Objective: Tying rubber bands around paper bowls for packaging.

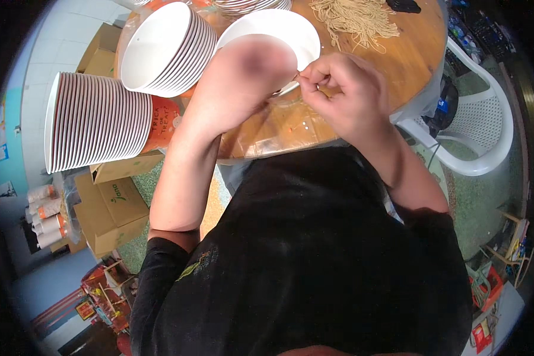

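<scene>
My left hand [243, 77] lies over the near rim of a white-lined round paper bucket [305, 32]. A blur covers part of it and its fingers are hidden, so I cannot see what it holds. Just to the right, my right hand [345, 89] is closed, thumb and forefinger pinched together close to the bucket's rim. Something thin and dark shows at those fingertips, too small to name. A bundle of tan cords [356, 21] lies on the wooden table [412, 65] beyond my right hand.
Nested paper buckets stand in one stack [160, 50] at the left; another orange-sided stack [101, 121] lies tilted at the table edge. More stacked buckets [252, 6] are at the back. Cardboard boxes [113, 204] sit on the floor at left, a white plastic chair [480, 121] at right.
</scene>
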A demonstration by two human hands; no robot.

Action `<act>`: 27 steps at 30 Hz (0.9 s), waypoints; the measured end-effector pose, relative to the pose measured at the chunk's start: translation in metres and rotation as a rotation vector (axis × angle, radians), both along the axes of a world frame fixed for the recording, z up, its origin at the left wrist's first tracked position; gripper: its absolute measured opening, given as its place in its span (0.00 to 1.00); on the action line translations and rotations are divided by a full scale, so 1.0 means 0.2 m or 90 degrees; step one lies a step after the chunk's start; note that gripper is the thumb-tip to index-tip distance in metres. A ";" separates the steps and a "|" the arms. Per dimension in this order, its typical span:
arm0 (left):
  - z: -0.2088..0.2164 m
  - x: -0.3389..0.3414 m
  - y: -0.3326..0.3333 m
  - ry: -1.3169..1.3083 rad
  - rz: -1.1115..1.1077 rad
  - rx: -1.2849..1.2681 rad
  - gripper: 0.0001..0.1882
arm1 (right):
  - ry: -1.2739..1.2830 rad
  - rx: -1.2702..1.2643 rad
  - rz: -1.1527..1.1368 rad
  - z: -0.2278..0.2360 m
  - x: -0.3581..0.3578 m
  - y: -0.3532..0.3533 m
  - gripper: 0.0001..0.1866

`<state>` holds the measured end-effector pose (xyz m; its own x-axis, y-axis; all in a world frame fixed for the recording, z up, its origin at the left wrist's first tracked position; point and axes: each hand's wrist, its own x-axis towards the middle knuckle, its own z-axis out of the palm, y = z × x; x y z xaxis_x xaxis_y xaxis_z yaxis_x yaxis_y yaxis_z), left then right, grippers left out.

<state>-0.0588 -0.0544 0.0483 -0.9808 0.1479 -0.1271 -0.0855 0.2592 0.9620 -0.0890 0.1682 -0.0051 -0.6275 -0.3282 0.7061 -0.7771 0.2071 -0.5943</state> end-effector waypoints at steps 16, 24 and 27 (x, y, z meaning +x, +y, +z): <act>-0.03 0.01 0.08 0.100 0.043 -0.066 0.09 | -0.297 -0.195 0.085 -0.06 0.07 0.02 0.12; -0.02 0.06 0.10 0.124 0.013 -0.227 0.07 | -0.606 -0.228 0.308 0.01 0.11 0.23 0.14; -0.02 0.08 0.13 0.167 0.009 -0.298 0.06 | -0.608 -0.228 0.329 0.00 0.10 0.24 0.16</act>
